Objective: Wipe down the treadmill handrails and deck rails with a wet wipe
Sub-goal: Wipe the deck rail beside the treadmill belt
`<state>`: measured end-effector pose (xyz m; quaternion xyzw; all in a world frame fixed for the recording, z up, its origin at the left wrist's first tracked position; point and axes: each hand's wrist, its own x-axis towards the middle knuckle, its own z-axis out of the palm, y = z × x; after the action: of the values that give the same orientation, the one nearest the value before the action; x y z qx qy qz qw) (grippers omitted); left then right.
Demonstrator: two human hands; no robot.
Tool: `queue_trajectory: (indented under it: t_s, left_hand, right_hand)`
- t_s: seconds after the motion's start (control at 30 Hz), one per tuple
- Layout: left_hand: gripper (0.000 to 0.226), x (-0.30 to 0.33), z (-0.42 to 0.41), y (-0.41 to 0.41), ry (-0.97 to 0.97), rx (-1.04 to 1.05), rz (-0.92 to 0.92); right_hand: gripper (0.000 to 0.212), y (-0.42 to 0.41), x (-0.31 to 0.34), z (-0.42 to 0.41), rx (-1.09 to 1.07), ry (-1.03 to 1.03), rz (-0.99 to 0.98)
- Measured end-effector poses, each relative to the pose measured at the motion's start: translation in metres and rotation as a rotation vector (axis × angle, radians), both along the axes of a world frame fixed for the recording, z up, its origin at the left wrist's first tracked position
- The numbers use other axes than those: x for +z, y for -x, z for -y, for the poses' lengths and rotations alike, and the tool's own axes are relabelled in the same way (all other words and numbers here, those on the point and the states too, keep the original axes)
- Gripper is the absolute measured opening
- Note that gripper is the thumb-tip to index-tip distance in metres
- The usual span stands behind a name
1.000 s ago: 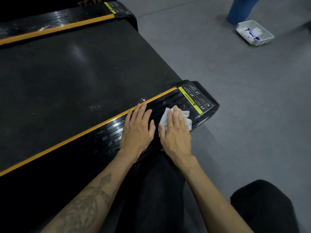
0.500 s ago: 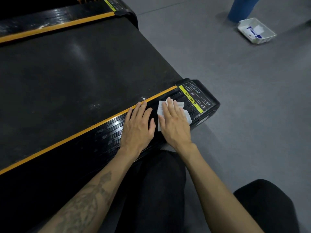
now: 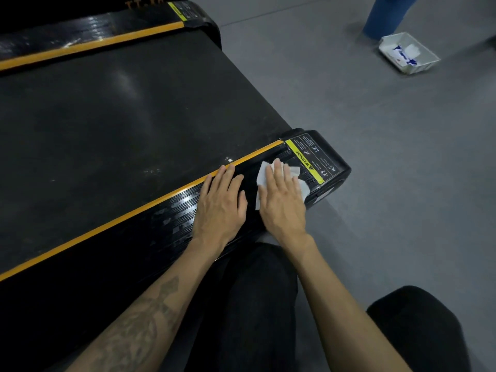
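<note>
Wet wipe (image 3: 279, 181), one, pressed on near deck rail (image 3: 171, 224) under flat right hand (image 3: 283, 202); left hand (image 3: 220, 208) flat beside.

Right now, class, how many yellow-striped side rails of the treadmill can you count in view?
2. The near rail lies under both hands; the far rail runs along the top left, across the belt. Neither shows its full length.

Dim indoor light from overhead, I'd say: soft glare patch on the treadmill belt (image 3: 120, 124) upper left, streaky highlights on the near deck rail (image 3: 171, 210). Lower frame sinks into shadow. White tray (image 3: 410, 53) upper right is motion-smeared. Wide-angle bending at edges.
</note>
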<state>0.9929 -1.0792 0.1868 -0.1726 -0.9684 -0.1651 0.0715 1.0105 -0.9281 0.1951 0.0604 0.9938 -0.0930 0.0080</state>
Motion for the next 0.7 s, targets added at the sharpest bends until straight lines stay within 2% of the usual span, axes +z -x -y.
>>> queue_trajectory:
  t_s: [0.17,0.4,0.57,0.7]
  left_hand:
    - [0.04,0.002,0.0,0.0,-0.027,0.0,0.02]
    - [0.043,0.002,0.0,0.0,-0.009,0.003,0.01]
    - [0.039,-0.003,-0.001,0.001,-0.02,0.0,-0.026]
    - [0.04,-0.005,-0.001,0.002,-0.016,0.004,-0.034]
  right_hand:
    - [0.059,0.007,0.0,0.015,0.133,0.014,0.045]
    - [0.057,0.002,0.001,0.007,0.041,-0.015,0.034]
    - [0.057,0.028,0.004,-0.002,0.259,0.028,0.063]
    - [0.058,0.037,0.005,-0.023,0.141,0.008,0.043]
